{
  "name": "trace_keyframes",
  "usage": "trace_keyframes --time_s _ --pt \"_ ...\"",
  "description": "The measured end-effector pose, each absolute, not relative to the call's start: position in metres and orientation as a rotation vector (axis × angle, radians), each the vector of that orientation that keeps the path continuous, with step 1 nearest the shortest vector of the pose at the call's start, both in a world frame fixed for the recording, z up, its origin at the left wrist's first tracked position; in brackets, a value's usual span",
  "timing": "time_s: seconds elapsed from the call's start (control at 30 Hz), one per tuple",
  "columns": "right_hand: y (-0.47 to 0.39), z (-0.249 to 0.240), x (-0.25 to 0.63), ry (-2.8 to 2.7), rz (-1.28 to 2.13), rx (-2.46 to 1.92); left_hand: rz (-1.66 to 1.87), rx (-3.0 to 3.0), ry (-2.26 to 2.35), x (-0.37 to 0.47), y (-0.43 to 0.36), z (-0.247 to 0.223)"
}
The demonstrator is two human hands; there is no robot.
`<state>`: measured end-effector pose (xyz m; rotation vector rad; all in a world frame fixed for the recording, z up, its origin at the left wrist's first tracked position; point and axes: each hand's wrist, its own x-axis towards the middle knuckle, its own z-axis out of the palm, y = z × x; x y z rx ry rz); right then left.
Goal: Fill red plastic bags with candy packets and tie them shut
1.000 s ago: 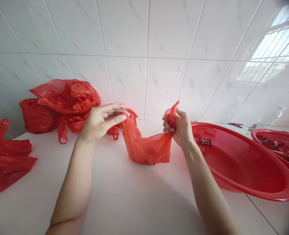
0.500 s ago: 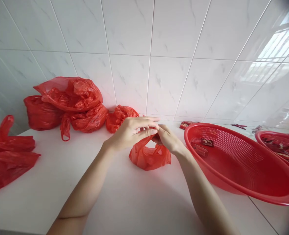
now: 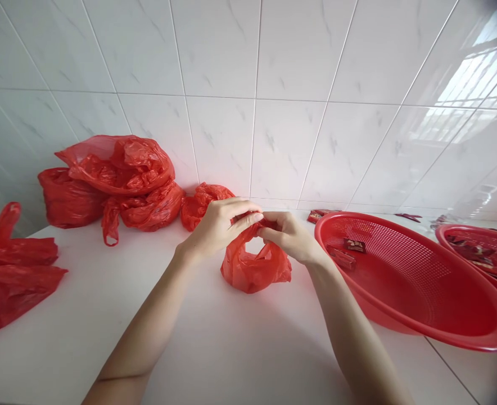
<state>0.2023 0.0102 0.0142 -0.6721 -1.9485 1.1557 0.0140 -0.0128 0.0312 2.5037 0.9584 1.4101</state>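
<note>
A small red plastic bag (image 3: 254, 271) stands on the white tabletop (image 3: 198, 332) in front of me, its handles drawn up into a loop. At the top of that loop my left hand (image 3: 225, 222) pinches the plastic between thumb and fingers. Opposite it, my right hand (image 3: 285, 233) grips the same handles with bent fingers. Both sets of fingertips meet there, and they partly cover the gathered plastic. What lies inside the bag cannot be seen.
Filled red bags (image 3: 122, 174) are piled at the back left, with a smaller bundled bag (image 3: 208, 197) beside them. Another red bag (image 3: 16, 275) lies at the left edge. A red basket (image 3: 400, 304) holding small dark packets (image 3: 355, 245) stands right, before a second basket (image 3: 476, 233).
My right hand has turned and curled its fingers onto the handles beside the left fingertips. My left fingers have closed in on the plastic. The bag stays in nearly the same place.
</note>
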Motion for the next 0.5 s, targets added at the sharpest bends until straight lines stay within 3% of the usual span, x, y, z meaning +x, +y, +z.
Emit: trace_keyframes --time_s 0.23,0.5 --pt "0.008 0.013 0.199 -2.008 1.150 -0.663 1.532 2.179 1.168 0.015 -0.001 0.023" --pt "0.009 0.013 0.202 -2.057 1.018 -0.693 1.324 2.058 1.207 0.016 0.010 0.014"
